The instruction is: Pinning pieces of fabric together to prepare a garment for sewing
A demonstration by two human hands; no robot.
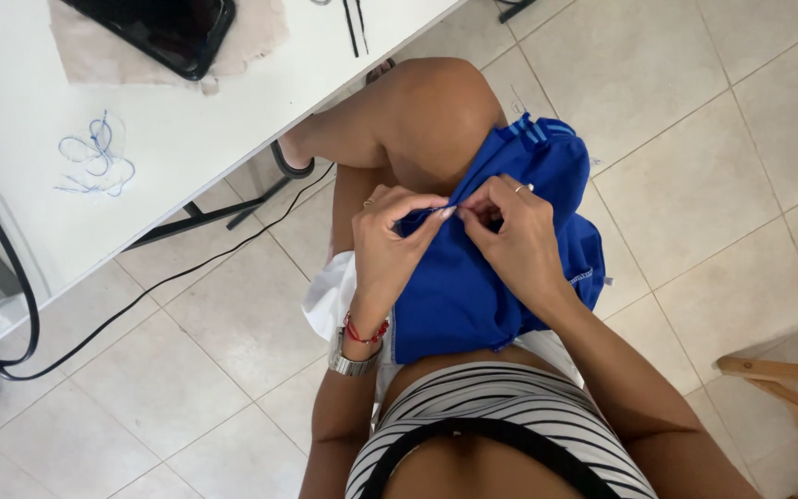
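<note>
Table (187, 129) over pale tiled floor (695, 185)

Head camera looks steeply down, close over lap (454, 305)

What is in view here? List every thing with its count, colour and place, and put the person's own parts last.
blue garment: one, blue, on the lap, pinched by both hands
table: one, white, upper left
phone: one, black, on the cloth at the table's top edge
cloth piece: one, beige, under the phone
thread tangle: one, blue, on the table
cable: one, black, across the floor tiles
wooden frame: one, light wood, right edge
wristwatch: one, silver, left wrist
bracelet: one, red, left wrist
left hand: pinching the fabric
right hand: pinching the fabric, ring on one finger
</note>
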